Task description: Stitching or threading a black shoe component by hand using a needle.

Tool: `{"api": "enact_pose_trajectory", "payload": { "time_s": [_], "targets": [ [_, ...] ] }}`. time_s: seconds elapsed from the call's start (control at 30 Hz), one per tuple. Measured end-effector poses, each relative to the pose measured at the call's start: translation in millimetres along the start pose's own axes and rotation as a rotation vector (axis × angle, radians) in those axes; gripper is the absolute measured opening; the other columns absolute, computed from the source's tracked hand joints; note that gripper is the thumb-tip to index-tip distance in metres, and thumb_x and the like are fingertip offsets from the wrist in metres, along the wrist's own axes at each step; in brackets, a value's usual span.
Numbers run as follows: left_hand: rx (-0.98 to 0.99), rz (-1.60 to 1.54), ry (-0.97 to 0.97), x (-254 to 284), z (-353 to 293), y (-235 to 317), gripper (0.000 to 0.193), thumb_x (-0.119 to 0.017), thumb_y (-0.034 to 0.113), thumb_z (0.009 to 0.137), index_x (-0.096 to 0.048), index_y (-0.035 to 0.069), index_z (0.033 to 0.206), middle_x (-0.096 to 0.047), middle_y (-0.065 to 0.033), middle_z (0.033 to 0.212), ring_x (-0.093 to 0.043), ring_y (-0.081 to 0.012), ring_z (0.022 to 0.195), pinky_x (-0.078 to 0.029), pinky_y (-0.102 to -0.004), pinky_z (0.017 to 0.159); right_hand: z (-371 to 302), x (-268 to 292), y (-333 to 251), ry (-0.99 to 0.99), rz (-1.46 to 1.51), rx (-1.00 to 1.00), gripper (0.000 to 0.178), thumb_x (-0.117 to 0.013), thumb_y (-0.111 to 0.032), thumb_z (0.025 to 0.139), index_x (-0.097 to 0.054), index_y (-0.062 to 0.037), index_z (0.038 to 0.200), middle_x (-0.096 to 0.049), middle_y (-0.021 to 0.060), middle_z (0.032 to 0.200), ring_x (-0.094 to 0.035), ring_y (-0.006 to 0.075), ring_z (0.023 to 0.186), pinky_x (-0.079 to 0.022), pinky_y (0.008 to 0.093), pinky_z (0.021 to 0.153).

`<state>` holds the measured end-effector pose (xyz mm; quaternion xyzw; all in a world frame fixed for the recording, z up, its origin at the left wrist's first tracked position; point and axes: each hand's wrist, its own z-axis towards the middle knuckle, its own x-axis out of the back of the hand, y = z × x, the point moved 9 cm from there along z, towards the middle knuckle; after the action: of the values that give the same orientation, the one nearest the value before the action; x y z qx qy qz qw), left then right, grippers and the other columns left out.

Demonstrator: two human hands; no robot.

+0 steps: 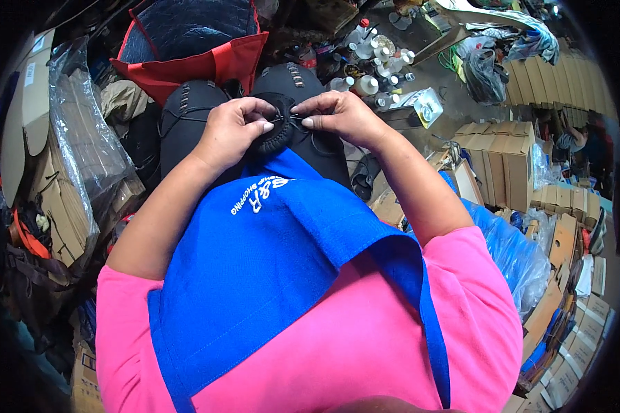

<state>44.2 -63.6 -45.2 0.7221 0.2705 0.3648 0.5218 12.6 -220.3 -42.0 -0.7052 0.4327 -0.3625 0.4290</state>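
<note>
A small black piece with a ribbed, rounded edge (274,141) rests in my lap between my knees; it looks like a shoe upper, but I cannot tell for sure. My left hand (231,131) pinches a thin cord at its left side, thumb against forefinger. Opposite it, my right hand (348,115) is closed in a pinch on the cord too, close to the black piece. A short stretch of the thin cord (297,118) shows near the right fingertips. A blue apron (255,241) covers my lap just below the piece.
Beyond my left knee stands an open red bag with a silvery lining (231,69). Several bottles (366,85) crowd the floor ahead. Cardboard boxes (496,162) are stacked at right, near blue plastic wrap (503,241). Plastic-wrapped cardboard (93,131) leans at left.
</note>
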Motion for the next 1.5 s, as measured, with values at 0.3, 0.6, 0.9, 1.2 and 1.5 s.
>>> {"api": "enact_pose_trajectory", "payload": {
  "time_s": [0.3,0.6,0.9,1.2,1.5],
  "targets": [
    [0.031,-0.045,-0.037,-16,8,4,0.014,-0.067,0.000,0.078,-0.062,0.002,0.091,-0.060,0.0011,0.078,-0.053,-0.0043,0.074,-0.045,-0.0208,0.068,2,-4,-8,0.034,0.041,-0.068,0.017,-0.068,-0.007,0.083,-0.068,-0.0018,0.099,-0.067,0.0014,0.089,-0.060,0.0064,0.082,-0.049,0.0230,0.076],
    [-0.403,0.579,-0.034,3,3,52,0.010,-0.069,0.007,0.074,-0.062,0.003,0.080,-0.057,-0.0104,0.075,-0.056,-0.0283,0.082,-0.044,-0.0389,0.073,16,5,-21,-0.077,-0.408,0.145,0.011,-0.071,-0.011,0.081,-0.065,-0.0025,0.084,-0.063,-0.0007,0.078,-0.056,0.0064,0.075,-0.046,0.0229,0.070],
    [-0.093,0.343,-0.135,-3,-1,29,0.009,-0.059,0.004,0.085,-0.057,0.001,0.093,-0.062,-0.0151,0.081,-0.062,-0.0251,0.075,-0.048,-0.0343,0.068,2,12,-10,0.080,-0.239,0.128,0.029,-0.079,-0.027,0.074,-0.068,-0.0076,0.093,-0.055,0.0046,0.096,-0.052,0.0152,0.096,-0.043,0.0286,0.087],
    [-0.253,0.487,-0.197,-12,4,46,0.012,-0.056,0.006,0.084,-0.058,0.000,0.094,-0.062,-0.0190,0.081,-0.063,-0.0325,0.078,-0.048,-0.0384,0.071,-31,40,-15,-0.042,0.117,0.031,0.012,-0.067,-0.018,0.075,-0.063,-0.0066,0.078,-0.052,0.0020,0.094,-0.049,0.0131,0.092,-0.037,0.0274,0.086],
    [-0.302,0.539,-0.161,-12,1,47,0.011,-0.056,0.010,0.084,-0.057,0.002,0.091,-0.061,-0.0205,0.080,-0.061,-0.0382,0.080,-0.047,-0.0449,0.071,-15,-1,-88,0.042,-1.180,0.386,0.017,-0.060,-0.024,0.084,-0.063,-0.0077,0.090,-0.061,0.0100,0.085,-0.060,0.0273,0.086,-0.044,0.0387,0.081]
  ]
}}
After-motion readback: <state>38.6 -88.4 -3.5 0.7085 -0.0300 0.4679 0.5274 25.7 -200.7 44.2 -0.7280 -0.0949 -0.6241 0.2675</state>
